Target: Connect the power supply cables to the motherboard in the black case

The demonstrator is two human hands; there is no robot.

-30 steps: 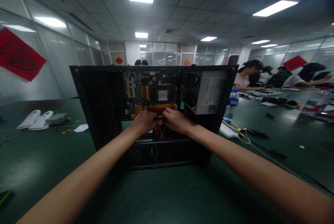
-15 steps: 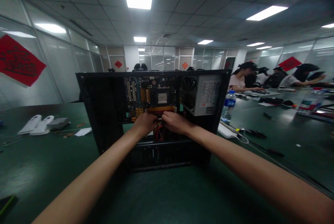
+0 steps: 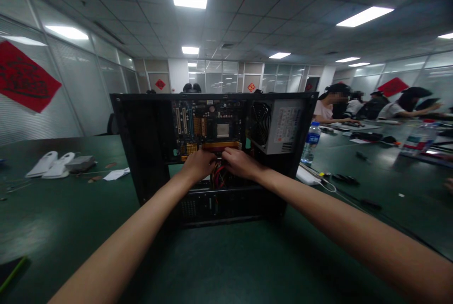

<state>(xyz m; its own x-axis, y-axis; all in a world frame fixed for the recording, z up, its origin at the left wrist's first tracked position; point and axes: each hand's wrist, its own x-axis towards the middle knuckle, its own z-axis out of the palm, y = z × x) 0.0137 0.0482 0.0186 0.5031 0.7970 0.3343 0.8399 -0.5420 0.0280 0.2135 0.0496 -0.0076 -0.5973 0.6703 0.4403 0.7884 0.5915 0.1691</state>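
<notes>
Black metal computer case (image 3: 143,139) with its side off, standing upright around the middle of the green table (image 3: 226,257), and both hands are right inside it. Left hand (image 3: 198,164) is curled in mostly closed at the lower edge of the dark motherboard (image 3: 231,117); right hand (image 3: 241,162) is bunched up just beside it, fingertips tucked in. Honestly can't tell if either one has hold of anything, the fingers hide it. Just above them sit the long yellow-and-red slots (image 3: 221,145), and a bundle of red and yellow wires (image 3: 220,176) hangs between and below. Further up the board is a square silver chip (image 3: 222,129), and the boxy grey metal power supply (image 3: 283,127) fills the case's upper right corner. Out past the case, a clear plastic bottle with a blue cap (image 3: 310,143) stands to its right, and a small grey block (image 3: 80,164) lies toward the table's far left edge.
</notes>
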